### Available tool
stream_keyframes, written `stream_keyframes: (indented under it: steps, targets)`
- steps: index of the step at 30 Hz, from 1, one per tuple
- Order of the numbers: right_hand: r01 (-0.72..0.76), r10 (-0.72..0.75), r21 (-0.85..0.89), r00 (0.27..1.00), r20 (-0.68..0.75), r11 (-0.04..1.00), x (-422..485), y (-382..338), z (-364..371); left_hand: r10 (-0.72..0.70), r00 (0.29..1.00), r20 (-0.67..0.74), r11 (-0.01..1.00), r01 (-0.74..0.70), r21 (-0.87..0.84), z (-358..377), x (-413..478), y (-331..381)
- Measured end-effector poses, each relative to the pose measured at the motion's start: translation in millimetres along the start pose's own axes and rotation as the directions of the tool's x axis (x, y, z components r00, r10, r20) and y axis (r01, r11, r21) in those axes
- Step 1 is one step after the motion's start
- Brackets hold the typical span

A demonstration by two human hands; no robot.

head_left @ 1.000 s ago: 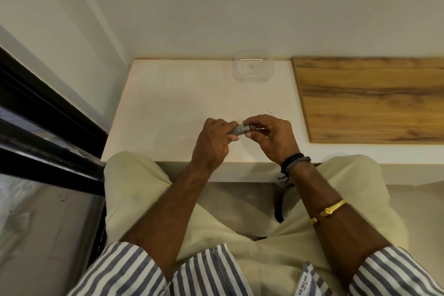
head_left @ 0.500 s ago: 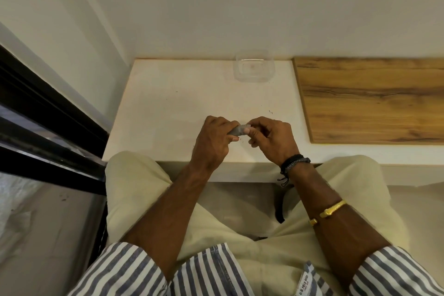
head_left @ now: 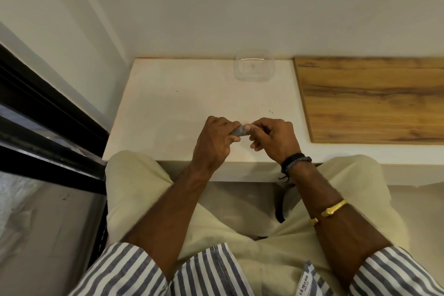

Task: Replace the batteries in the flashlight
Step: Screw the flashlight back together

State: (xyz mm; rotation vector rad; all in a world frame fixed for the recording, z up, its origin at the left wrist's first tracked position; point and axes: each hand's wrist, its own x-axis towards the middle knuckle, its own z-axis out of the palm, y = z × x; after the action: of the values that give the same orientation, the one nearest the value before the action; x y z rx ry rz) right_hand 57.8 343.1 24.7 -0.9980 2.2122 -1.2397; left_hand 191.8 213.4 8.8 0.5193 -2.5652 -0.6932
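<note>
Above the white table's near edge, the left hand gripped the small grey flashlight. The right hand pinched its end, seemingly working the cap; a steady twist looked next.

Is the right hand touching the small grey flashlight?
Touching. Head view: the right hand pinches the end of the small grey flashlight gripped by the left hand.
</note>
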Motion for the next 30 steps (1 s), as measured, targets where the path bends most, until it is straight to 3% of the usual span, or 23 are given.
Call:
stream_keyframes:
  steps: [6,18,26,30]
  targets:
    - [-0.002,0.004,-0.043,0.998,0.056,0.999,0.0,2.0,-5.1,-0.033,0.999,-0.003,0.999,0.033,-0.016,4.7,1.1,-1.4]
    - [-0.012,0.007,0.133,0.999,0.035,0.991,-1.2,-2.7,-4.8,-0.102,0.995,-0.015,0.995,0.101,-0.022,4.8,1.0,-3.4]
    - [0.166,-0.168,-0.082,0.986,-0.021,0.983,-2.1,-2.1,-6.2,-0.096,0.995,-0.002,0.995,0.096,-0.022,4.3,1.4,-3.7]
    - [0.178,-0.182,-0.121,0.983,-0.025,0.977,-2.1,-4.2,-6.4,-0.079,0.997,-0.023,0.997,0.078,-0.019,3.0,0.7,-2.9]
